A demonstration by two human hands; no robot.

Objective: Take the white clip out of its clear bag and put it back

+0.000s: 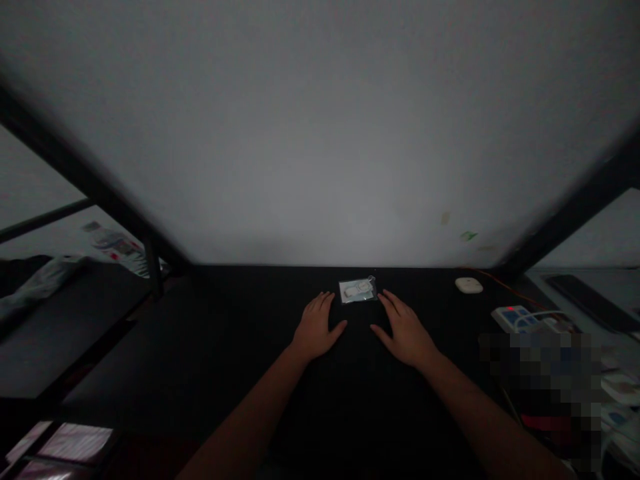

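Note:
A small flat packet in clear plastic [358, 291], with a pale figure inside and a ring at its top right corner, lies on the black desk [225, 333] near the wall. My left hand [316, 327] rests flat on the desk just left of the packet, thumb out to the side and nothing held. On the other side, my right hand [404, 329] lies likewise, its fingertips close to the packet's right edge; whether they touch it I cannot tell.
At the right are a white earbud case [469, 285] and a power strip [517, 319] with a red light and plugged cables. A dark keyboard [595, 302] lies farther right. A plastic bottle [120, 249] leans beyond the left post. A grey wall [320, 133] stands behind the desk.

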